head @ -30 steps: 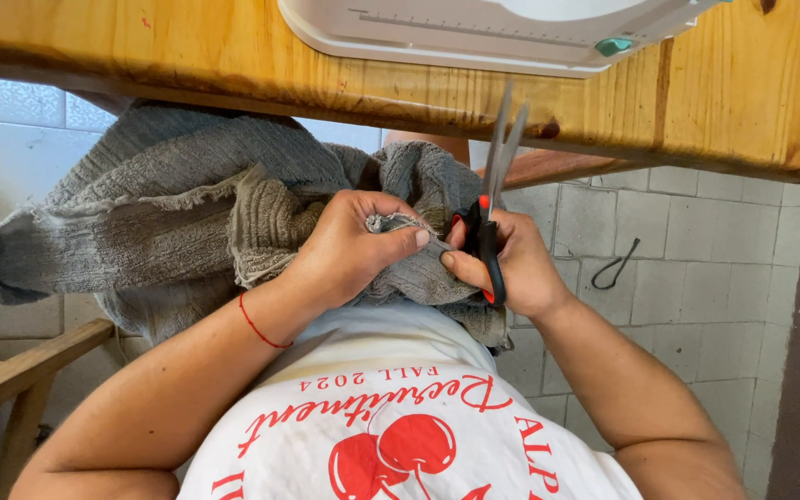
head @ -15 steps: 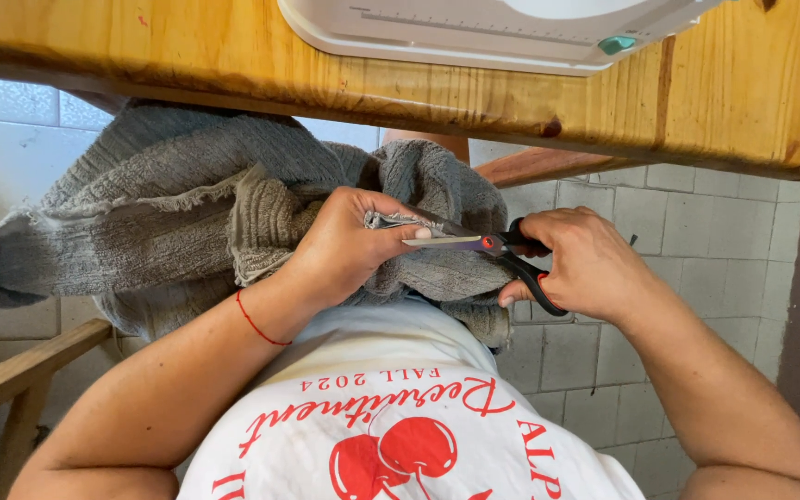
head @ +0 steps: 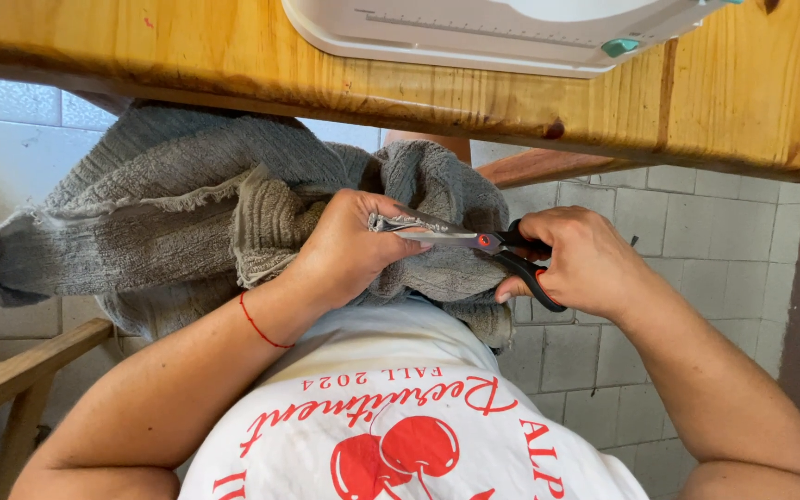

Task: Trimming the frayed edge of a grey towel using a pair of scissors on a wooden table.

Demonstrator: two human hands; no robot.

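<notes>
One pair of scissors (head: 483,243) lies with its long axis running nearly level across the view, black handles toward the right hand (head: 581,264) and blade tips pointing at the left hand (head: 349,250). The right hand's grip is closed through the handle loops, and the blades sit nearly together, only a narrow gap showing near the tips. The left hand's grip is bunched tight on a fold of one grey knitted cloth (head: 187,199), pinching a small frayed edge up against the blade tips, so the cloth edge and the blades touch just at that hand's thumb. The cloth is heaped in the lap, most of it spreading away to the left hand's side, below the edge of the wooden worktop (head: 187,56). The left hand is the nearer one to the cut point; the right sits apart from it along the scissors. One white machine base (head: 474,32) rests on the worktop above. One red thread bracelet (head: 261,324) circles the left wrist.
</notes>
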